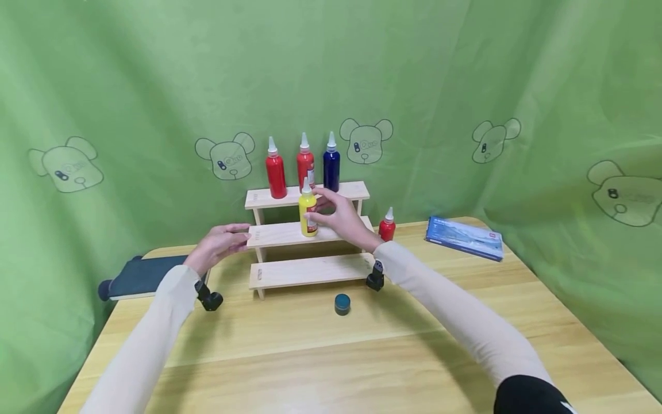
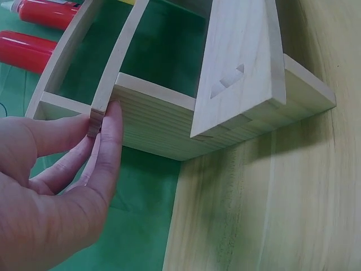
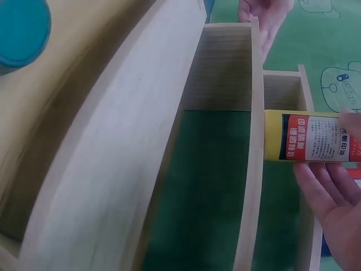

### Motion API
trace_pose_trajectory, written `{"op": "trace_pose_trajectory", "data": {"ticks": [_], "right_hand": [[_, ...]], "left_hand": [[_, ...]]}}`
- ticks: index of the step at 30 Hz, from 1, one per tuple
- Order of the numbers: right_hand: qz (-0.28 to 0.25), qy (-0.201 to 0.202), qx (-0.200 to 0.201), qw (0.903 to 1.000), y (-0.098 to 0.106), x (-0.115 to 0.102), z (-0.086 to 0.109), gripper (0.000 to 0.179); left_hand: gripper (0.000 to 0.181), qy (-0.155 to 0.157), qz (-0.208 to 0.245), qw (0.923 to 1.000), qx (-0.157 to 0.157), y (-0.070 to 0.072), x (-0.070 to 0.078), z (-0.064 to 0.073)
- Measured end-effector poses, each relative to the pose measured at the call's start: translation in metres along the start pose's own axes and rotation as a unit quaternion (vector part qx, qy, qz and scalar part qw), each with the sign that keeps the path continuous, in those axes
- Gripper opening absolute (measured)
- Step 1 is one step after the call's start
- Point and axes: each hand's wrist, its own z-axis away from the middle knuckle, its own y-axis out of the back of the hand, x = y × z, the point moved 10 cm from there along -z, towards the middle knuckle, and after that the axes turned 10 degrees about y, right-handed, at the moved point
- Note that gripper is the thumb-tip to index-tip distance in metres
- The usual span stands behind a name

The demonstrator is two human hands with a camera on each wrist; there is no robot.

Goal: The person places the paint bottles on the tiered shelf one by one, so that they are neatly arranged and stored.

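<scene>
My right hand grips a yellow bottle with a white pointed cap, thumb on one side and fingers on the other. The bottle stands upright at the middle tier of a three-tier wooden shelf, its base right at the board in the right wrist view. With thumb and fingers my left hand pinches the left end of that same middle board. On the top tier stand two red bottles and a dark blue bottle, all with white pointed caps.
A smaller red bottle stands right of the shelf. In front sits a small teal-lidded jar. A blue box lies at the back right, a dark green book-like item at the left edge. Green curtain hangs behind the table.
</scene>
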Motion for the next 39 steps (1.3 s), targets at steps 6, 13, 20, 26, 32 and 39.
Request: {"op": "trace_pose_trajectory", "data": {"ticks": [6, 13, 20, 26, 32, 39], "right_hand": [[0.024, 0.005, -0.007, 0.9997, 0.001, 0.003, 0.001, 0.069], [-0.013, -0.021, -0.010, 0.9997, 0.010, 0.002, 0.012, 0.081], [-0.013, -0.006, 0.038, 0.9992, 0.056, -0.008, 0.017, 0.071], [0.113, 0.050, 0.034, 0.9918, 0.096, -0.004, 0.033, 0.042], [0.165, 0.035, 0.041, 0.9848, 0.130, 0.025, 0.058, 0.042], [0.121, -0.019, 0.078, 0.9893, 0.156, 0.068, 0.077, 0.058]], "left_hand": [[0.058, 0.000, -0.001, 1.0000, -0.003, -0.001, 0.002, -0.002], [0.057, 0.005, -0.009, 0.9999, 0.003, 0.000, -0.001, 0.003], [0.056, 0.006, -0.017, 0.9998, 0.012, 0.003, -0.003, 0.004], [0.057, 0.001, -0.012, 0.9999, 0.004, 0.001, -0.003, 0.002], [0.059, 0.002, -0.002, 1.0000, -0.003, 0.000, -0.005, 0.003], [0.058, 0.004, -0.002, 1.0000, 0.003, 0.001, -0.003, 0.003]]}}
